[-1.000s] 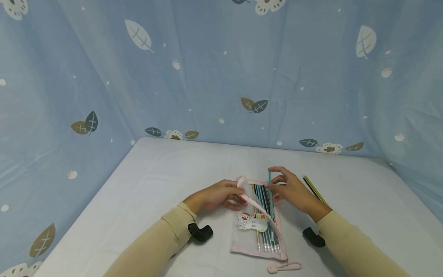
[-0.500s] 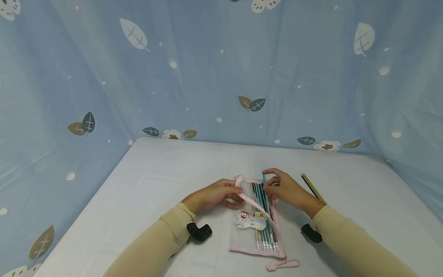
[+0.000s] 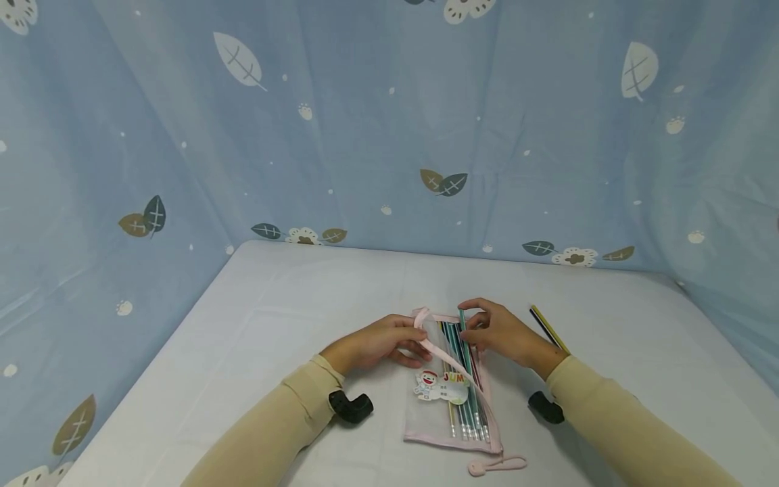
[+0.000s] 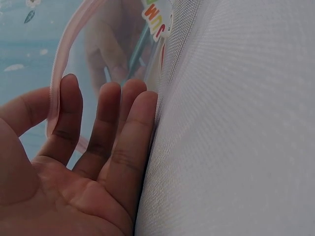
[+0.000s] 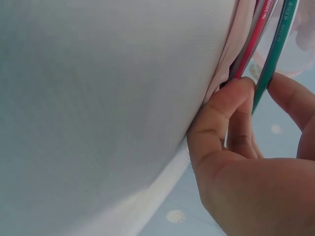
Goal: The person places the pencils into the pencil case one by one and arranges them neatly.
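A clear mesh pencil case with pink edging lies flat, its mouth at the far end. Thumb and index finger of my left hand pinch the pink zipper edge and hold the mouth apart. My right hand grips a teal pencil near its upper end, over the right side of the mouth. Most of that pencil lies down inside the case. Several other pencils fill the right half, eraser ends toward me. A red pencil shows beside my right fingers.
Yellow-and-black striped pencils lie on the white tabletop, just beyond my right forearm. A pink pull strap trails from the case's near corner. Behind the table hangs a blue patterned curtain.
My right hand has moved down and slightly left, and the teal pencil has slid deeper into the case. The left hand keeps its pinch on the zipper edge.
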Motion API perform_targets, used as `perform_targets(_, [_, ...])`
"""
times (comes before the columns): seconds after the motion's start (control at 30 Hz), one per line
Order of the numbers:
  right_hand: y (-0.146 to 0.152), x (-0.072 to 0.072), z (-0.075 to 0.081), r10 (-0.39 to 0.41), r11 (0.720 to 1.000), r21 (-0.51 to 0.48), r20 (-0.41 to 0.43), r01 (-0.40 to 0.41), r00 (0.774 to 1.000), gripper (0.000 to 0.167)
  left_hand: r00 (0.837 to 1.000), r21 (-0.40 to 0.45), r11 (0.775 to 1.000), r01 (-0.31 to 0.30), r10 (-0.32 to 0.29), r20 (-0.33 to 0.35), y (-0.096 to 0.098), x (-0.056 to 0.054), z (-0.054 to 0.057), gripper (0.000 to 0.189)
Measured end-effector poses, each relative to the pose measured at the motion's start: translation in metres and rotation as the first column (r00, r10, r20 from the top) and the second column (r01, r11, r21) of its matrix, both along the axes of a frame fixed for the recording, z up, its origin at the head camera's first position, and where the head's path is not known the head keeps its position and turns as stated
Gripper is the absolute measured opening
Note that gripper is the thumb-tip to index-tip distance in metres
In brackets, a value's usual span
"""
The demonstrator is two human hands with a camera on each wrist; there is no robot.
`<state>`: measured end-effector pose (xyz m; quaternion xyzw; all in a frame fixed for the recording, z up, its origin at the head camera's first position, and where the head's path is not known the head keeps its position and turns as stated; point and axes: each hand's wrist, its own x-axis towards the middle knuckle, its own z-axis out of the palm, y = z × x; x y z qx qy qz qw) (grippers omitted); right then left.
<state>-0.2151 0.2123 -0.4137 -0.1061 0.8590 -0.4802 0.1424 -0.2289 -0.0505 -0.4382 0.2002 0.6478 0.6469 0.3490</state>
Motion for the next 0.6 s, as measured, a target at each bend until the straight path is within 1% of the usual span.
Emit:
perform_targets(0.23, [-0.0019, -0.0013, -0.0027, -0.01, 1.0, -0.011, 0.001, 0.01, 1.0, 0.06, 1.0, -0.008, 1.0, -0.006, 0.006, -0.003, -0.0001, -0.0003, -0.0001, 0.016])
perform_targets(0.43, [-0.0045, -0.0026, -0.0047, -0.029, 0.999, 0.014, -0.002, 0.029, 1.0, 0.06, 1.0, -0.014, 1.0, -0.011, 0.011, -0.005, -0.0002, 0.0003, 0.0007, 0.016])
perform_targets(0.6, [-0.0061, -0.0003, -0.0037, -0.055, 0.997, 0.048, -0.006, 0.055, 0.998, 0.061, 1.0, -0.016, 1.0, -0.005, 0.005, 0.0, 0.0004, -0.0001, 0.0001, 0.017])
